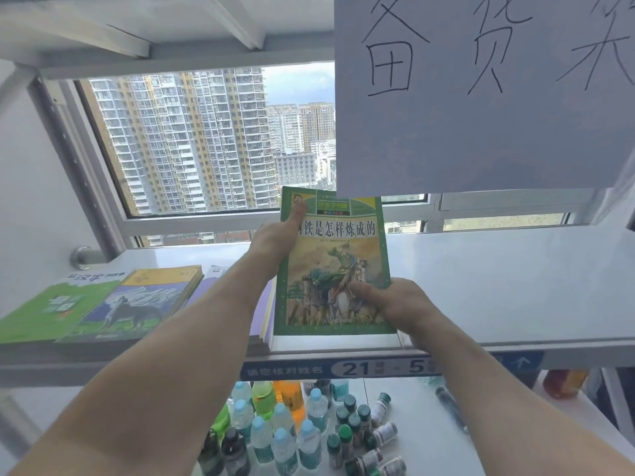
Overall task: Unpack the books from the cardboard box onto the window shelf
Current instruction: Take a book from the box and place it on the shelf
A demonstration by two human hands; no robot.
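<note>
While gripped by both hands at centre frame, green-bordered book (335,266) held cover-up over the white window shelf (498,286), near edge low over the shelf's front lip, far edge raised toward the window. Left hand (278,235) clamped on the book's left edge, thumb laid across the upper left corner of the cover. Right hand (395,304) clamped on the lower right corner, thumb pressed onto the horse-and-rider picture. Lying flat at left of frame on the same shelf: a light green book (55,310), then a wolf-cover book (137,304), then a purple stack (261,304) partly hidden behind the left forearm. Hung at upper right, a handwritten paper sign (481,97). Below the shelf, at lower centre, a cluster of bottles (292,427) on a lower white surface.
</note>
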